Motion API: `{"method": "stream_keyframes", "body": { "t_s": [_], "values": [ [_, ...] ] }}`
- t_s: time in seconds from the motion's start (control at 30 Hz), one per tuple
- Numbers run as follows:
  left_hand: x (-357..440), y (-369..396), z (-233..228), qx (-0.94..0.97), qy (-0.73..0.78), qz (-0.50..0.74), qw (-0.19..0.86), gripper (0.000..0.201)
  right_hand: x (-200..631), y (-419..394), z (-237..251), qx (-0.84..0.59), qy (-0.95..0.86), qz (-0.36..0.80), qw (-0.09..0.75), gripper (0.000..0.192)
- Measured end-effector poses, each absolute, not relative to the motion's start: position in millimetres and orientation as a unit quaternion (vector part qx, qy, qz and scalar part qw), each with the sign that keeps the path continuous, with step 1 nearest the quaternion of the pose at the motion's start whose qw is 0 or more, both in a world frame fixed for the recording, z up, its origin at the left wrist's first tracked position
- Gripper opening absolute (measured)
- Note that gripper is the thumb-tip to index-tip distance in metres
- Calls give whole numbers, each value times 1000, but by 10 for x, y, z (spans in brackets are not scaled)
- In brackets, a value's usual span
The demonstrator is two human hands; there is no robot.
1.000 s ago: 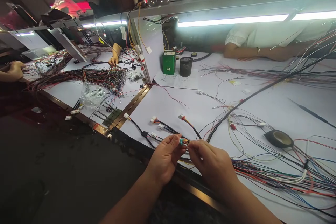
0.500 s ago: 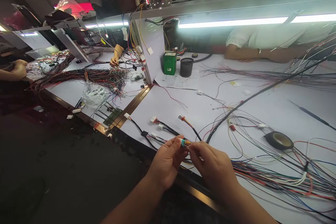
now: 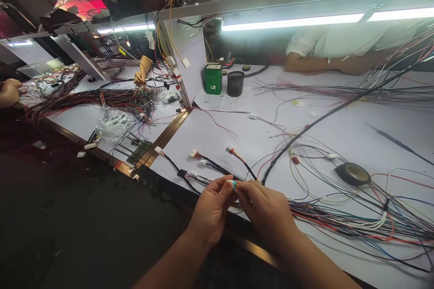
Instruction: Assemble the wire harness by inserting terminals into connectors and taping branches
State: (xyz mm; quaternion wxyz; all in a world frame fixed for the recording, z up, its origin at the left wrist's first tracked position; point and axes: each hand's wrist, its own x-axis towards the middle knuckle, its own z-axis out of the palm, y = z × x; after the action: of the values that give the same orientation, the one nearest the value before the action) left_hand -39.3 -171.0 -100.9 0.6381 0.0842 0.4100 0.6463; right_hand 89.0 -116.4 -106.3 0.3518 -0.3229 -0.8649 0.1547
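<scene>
My left hand point(image 3: 212, 207) pinches a small teal connector point(image 3: 232, 184) between thumb and fingers at the near edge of the white bench point(image 3: 339, 131). My right hand point(image 3: 266, 210) meets it from the right, fingertips on the wires entering that connector. The wires run off under my right hand into a thick multicoloured wire bundle point(image 3: 356, 226) lying to the right. Just beyond my hands lie harness branches with white connectors point(image 3: 194, 154) and a red-tipped one point(image 3: 229, 149).
A black tape roll point(image 3: 352, 174) sits to the right. A green box point(image 3: 213, 79) and a black mesh cup point(image 3: 235, 83) stand at the back. Another person's arm point(image 3: 322, 63) rests across the far side. On the left bench are more wires point(image 3: 101, 99), a plastic bag point(image 3: 111, 123) and other hands.
My hands have closed together, the right fingertips now covering the wires at the connector. The view has shifted slightly left and down.
</scene>
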Motion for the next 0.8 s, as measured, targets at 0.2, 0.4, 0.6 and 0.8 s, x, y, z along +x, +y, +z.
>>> {"method": "stream_keyframes", "body": {
  "t_s": [0.2, 0.4, 0.6, 0.8],
  "values": [
    [-455, -1673, -985, 73, 431, 637, 635, 17, 878, -1131, -1052, -333, -835, 258, 355, 9],
    [-462, -1665, -995, 93, 445, 627, 633, 20, 837, -1146, -1058, -340, -826, 244, 377, 15],
    [-447, -1701, -987, 60, 406, 639, 651, 29, 762, -1147, -1008, -344, -848, 191, 354, 22],
    [-638, -1530, -957, 117, 467, 627, 612, 28, 922, -1181, -1090, -278, -878, 165, 352, 22]
  ]
}}
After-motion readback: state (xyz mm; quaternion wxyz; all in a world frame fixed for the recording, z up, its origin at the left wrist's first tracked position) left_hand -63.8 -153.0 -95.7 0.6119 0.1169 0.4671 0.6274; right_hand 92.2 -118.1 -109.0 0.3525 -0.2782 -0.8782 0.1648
